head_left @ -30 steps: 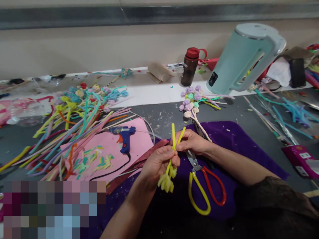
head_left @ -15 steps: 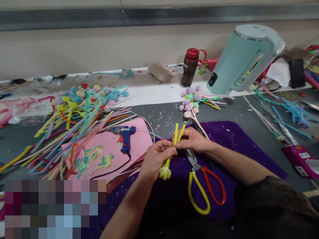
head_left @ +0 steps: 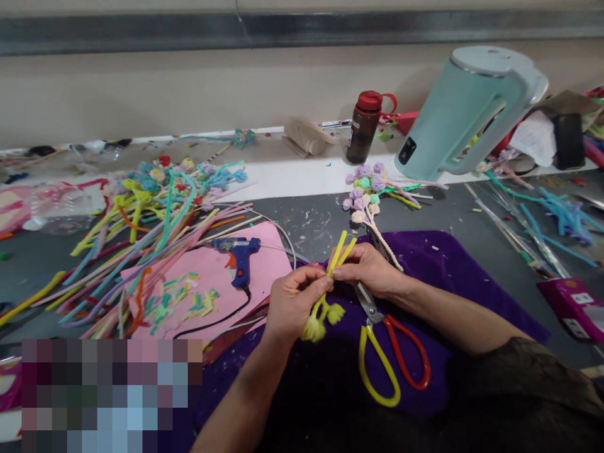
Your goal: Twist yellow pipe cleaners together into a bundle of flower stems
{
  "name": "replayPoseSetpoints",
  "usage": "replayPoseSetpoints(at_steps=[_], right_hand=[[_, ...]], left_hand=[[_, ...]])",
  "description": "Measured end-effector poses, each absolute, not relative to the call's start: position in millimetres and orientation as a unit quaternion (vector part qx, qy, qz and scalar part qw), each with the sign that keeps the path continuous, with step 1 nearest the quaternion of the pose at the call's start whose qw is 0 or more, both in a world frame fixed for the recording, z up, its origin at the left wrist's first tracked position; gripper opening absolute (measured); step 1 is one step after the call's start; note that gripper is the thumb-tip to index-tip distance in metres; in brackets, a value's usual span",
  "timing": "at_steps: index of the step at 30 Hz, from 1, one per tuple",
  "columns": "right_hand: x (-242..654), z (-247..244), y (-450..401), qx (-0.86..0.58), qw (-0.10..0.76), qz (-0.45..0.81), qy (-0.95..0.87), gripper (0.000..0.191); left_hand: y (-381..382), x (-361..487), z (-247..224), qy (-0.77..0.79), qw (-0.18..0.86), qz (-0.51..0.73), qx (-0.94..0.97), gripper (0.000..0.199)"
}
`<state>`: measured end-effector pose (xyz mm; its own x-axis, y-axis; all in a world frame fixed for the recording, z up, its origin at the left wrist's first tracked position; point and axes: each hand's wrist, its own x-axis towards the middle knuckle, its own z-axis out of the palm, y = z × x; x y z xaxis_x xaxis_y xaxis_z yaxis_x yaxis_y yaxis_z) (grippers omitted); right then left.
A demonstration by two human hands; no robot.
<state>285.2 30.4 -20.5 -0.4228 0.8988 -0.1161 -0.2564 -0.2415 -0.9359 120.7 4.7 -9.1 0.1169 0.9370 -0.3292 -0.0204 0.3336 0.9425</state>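
Between my two hands are yellow pipe cleaners [head_left: 348, 250], their two straight ends sticking up and fluffy pale yellow tufts [head_left: 314, 328] hanging below. My left hand [head_left: 299, 296] is closed, pinching the stems between thumb and fingers. My right hand [head_left: 370, 269] pinches the same stems just to the right, its fingertips close to the left ones. Under the right hand lie scissors [head_left: 372, 316] with one yellow and one red handle, blades partly hidden by the hand. A purple cloth [head_left: 425, 258] spreads beneath the hands and scissors.
Left, a blue glue gun [head_left: 241, 255] rests on pink paper [head_left: 267, 251] with cut scraps, beside a heap of coloured pipe cleaners [head_left: 155, 233]. Behind stand a bottle [head_left: 363, 129] and a mint kettle [head_left: 453, 119]. A small pompom bunch [head_left: 365, 189] lies ahead; a magenta pack [head_left: 570, 308] sits right.
A second yellow tuft now shows below my fingers, to the right of the first. The stem ends have tilted slightly right. The view has shifted a little.
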Motion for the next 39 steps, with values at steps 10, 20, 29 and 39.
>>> replayPoseSetpoints(at_steps=[10, 20, 29, 39], right_hand=[[299.3, -19.8, 36.5, -0.255, 0.345, 0.742, -0.516, 0.017], [295.4, -15.8, 42.3, -0.405, 0.335, 0.709, -0.470, 0.010], [293.1, -11.2, 37.0, -0.396, 0.334, 0.692, -0.503, 0.005], [296.6, -20.8, 42.1, -0.381, 0.327, 0.737, -0.453, 0.014]], left_hand=[[1.1, 130.5, -25.2, 0.311, 0.881, 0.262, 0.241, 0.029], [1.9, 133.4, -12.7, 0.508, 0.676, 0.367, 0.388, 0.015], [2.3, 130.5, -15.4, 0.547, 0.588, 0.352, 0.481, 0.012], [11.0, 123.9, -21.2, 0.421, 0.814, 0.275, 0.291, 0.022]])
